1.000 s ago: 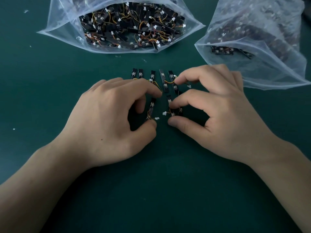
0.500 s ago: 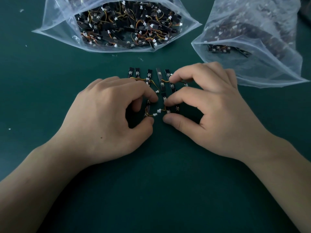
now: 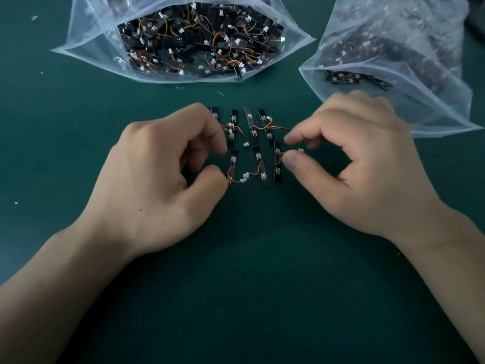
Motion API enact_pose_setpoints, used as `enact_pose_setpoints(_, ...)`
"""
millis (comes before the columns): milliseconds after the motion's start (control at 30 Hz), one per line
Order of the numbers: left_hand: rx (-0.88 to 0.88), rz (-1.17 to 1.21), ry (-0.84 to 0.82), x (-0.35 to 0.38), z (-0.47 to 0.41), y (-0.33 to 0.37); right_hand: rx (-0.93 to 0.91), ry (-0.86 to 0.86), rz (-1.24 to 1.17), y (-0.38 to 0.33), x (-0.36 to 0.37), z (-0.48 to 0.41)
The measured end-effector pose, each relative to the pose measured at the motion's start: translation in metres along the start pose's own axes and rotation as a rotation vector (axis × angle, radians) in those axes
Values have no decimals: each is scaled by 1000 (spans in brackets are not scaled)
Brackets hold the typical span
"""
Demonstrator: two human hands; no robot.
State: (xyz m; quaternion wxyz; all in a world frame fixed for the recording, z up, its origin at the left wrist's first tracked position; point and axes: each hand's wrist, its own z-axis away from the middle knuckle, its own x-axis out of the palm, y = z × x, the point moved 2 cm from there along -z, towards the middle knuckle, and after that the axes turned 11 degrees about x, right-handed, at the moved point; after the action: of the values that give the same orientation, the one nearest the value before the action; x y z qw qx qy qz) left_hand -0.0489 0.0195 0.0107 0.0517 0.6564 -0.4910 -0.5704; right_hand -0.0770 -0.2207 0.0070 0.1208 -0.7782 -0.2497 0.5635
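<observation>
Several small black circuit strips (image 3: 251,127) with orange-yellow wires and white connectors lie in two rows on the green mat (image 3: 249,258). My left hand (image 3: 162,174) is curled at the left of the rows. Its thumb tip touches the lower end of a strip (image 3: 232,164) and its index finger sits over the upper end. My right hand (image 3: 354,164) is curled at the right. Its thumb tip presses the wire of the rightmost strip (image 3: 277,166), a white connector (image 3: 301,151) shows just behind the thumb, and the index fingertip is close above.
An open clear plastic bag (image 3: 86,40) full of the same wired strips lies at the back centre-left. A second clear bag (image 3: 433,106) with strips lies at the back right, just behind my right hand. Small white specks dot the mat.
My hands have spread apart, the right one moving rightward. Several strips between them that were covered are now exposed.
</observation>
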Motion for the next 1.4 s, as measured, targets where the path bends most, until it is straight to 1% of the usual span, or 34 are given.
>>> enact_pose_setpoints(100,-34,-80,-25,2,1,0,-3,-36,10,-1,3,0)
enact_pose_setpoints(233,-26,-197,-79,5,1,3,11,-56,27,-1,4,0)
enact_pose_setpoints(367,-13,-175,-82,3,1,3,14,-97,57,-1,4,0)
enact_pose_setpoints(633,-16,-167,-75,4,1,3,5,-135,42,-1,5,0)
enact_pose_setpoints(833,-7,-158,-64,5,1,3,-18,-118,29,1,5,0)
enact_pose_setpoints(1000,16,-124,-76,4,1,2,-50,-42,-74,1,3,1)
enact_pose_setpoints(1267,100,-75,-126,5,2,4,-45,-44,-97,1,4,1)
enact_pose_setpoints(1333,107,-76,-109,4,2,5,-43,-45,-97,1,4,1)
enact_pose_setpoints(1400,106,-82,-45,2,1,4,-43,-42,-98,1,4,1)
